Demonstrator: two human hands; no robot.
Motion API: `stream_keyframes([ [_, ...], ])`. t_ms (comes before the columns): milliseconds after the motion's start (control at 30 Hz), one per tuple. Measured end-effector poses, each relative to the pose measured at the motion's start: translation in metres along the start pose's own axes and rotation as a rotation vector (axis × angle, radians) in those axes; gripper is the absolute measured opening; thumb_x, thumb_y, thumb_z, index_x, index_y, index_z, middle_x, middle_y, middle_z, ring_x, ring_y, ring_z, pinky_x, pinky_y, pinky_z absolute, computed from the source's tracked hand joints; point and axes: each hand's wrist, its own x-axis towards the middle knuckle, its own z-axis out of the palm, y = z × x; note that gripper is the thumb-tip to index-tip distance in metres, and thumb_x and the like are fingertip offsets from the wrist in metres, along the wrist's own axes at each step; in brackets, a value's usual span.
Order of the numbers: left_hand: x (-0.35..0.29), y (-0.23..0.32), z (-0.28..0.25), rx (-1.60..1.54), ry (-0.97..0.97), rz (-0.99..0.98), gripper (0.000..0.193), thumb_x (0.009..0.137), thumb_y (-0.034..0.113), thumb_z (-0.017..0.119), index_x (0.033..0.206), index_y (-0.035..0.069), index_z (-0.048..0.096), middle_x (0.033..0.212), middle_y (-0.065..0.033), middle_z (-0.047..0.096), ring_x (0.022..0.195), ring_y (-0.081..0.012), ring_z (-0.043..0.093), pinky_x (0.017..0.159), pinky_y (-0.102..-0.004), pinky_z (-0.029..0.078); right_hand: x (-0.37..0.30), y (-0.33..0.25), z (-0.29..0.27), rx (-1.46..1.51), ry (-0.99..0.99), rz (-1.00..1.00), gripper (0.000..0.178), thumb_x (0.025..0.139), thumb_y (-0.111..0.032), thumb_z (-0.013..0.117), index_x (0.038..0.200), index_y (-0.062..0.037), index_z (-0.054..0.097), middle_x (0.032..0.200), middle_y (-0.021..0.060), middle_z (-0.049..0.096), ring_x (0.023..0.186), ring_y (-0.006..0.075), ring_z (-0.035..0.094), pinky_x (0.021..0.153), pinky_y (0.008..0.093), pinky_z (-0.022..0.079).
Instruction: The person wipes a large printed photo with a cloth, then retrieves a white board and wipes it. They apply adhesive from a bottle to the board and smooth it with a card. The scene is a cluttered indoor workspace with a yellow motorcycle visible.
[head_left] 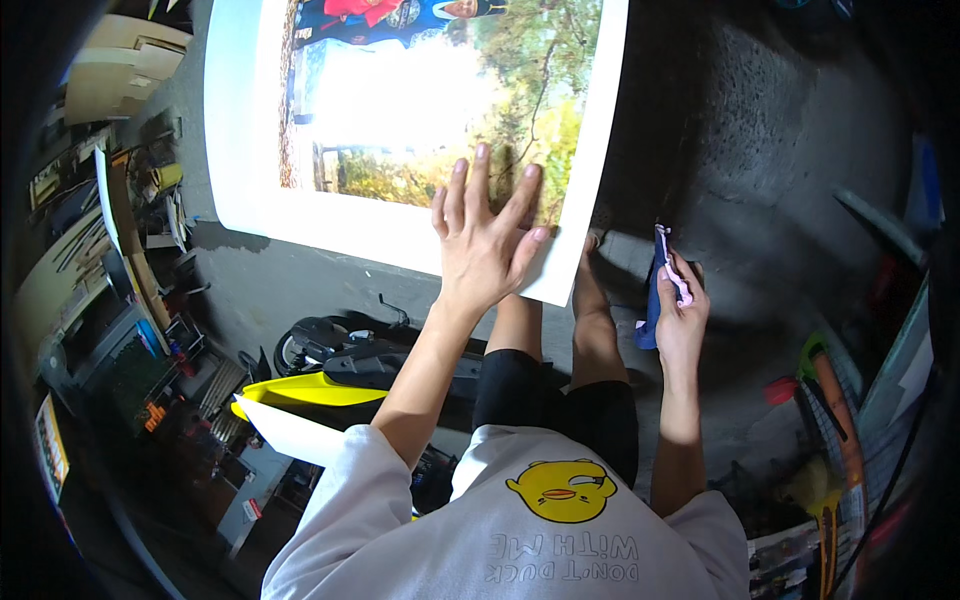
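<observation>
A large photo print with a white border (400,222) spreads out in front of me, showing figures in costume and yellow-green foliage. Glare washes out its middle. My left hand (485,240) rests flat on the lower right part of the print, fingers spread, with the thumb over the white border. To the right of the print and apart from it, my right hand (684,312) grips a dark blue cloth (652,305) with a crumpled pinkish-white edge. Its fingers are wrapped round the cloth, partly hidden.
A yellow and black motorbike (345,385) stands at my left, with a white panel (285,430) by it. Boards and sheets (120,70) crowd the far left. A green and orange long-handled tool (825,370) is at the right. Grey concrete floor (760,130) lies beyond the print.
</observation>
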Motion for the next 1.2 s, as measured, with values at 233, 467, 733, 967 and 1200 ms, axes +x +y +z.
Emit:
stream_keyframes([
  [233, 0.017, 0.002, -0.013, -0.060, 0.009, 0.150, 0.048, 0.100, 0.059, 0.058, 0.143, 0.040, 0.067, 0.169, -0.0151, 0.033, 0.155, -0.0387, 0.026, 0.125, -0.0511, 0.008, 0.001, -0.019, 0.017, -0.100, -0.049, -0.120, 0.033, 0.103, -0.002, 0.062, 0.135, -0.0014, 0.068, 0.112, 0.0136, 0.060, 0.105, 0.0229, 0.065, 0.091, 0.0316, 0.050],
  [467, -0.051, -0.057, -0.047, -0.271, 0.169, 0.045, 0.040, 0.088, 0.022, 0.077, 0.126, 0.009, 0.072, 0.134, -0.0142, 0.065, 0.127, -0.0363, 0.057, 0.108, -0.0490, 0.041, -0.007, -0.037, 0.026, -0.163, 0.003, -0.206, 0.035, 0.101, 0.001, 0.063, 0.135, -0.0028, 0.068, 0.104, 0.0118, 0.056, 0.094, 0.0204, 0.062, 0.080, 0.0301, 0.049],
  [733, -0.136, -0.130, -0.046, -0.561, 0.062, -0.034, 0.013, 0.091, -0.008, 0.060, 0.093, 0.001, 0.052, 0.080, -0.0155, 0.056, 0.066, -0.0328, 0.055, 0.060, -0.0408, 0.043, -0.023, -0.065, 0.062, -0.205, 0.157, -0.176, 0.037, 0.099, 0.005, 0.061, 0.135, -0.0013, 0.068, 0.103, 0.0100, 0.054, 0.093, 0.0191, 0.060, 0.081, 0.0276, 0.048],
  [967, -0.169, -0.248, -0.032, -0.721, -0.263, -0.012, 0.021, 0.096, 0.008, 0.070, 0.084, 0.000, 0.055, 0.074, -0.0160, 0.056, 0.069, -0.0378, 0.057, 0.064, -0.0470, 0.046, -0.050, -0.098, 0.144, -0.829, 0.355, -0.467, 0.042, 0.100, -0.002, 0.062, 0.141, -0.0068, 0.066, 0.101, 0.0109, 0.054, 0.090, 0.0257, 0.055, 0.080, 0.0370, 0.045],
  [1200, -0.186, -0.439, -0.063, -0.502, -0.432, -0.418, 0.024, 0.104, 0.012, 0.066, 0.088, -0.003, 0.056, 0.075, -0.0130, 0.060, 0.069, -0.0204, 0.054, 0.067, -0.0326, 0.047, -0.076, -0.119, 0.248, -0.842, 0.366, -0.257, 0.040, 0.101, -0.004, 0.057, 0.139, -0.0071, 0.065, 0.104, 0.0163, 0.050, 0.091, 0.0341, 0.055, 0.080, 0.0427, 0.044],
])
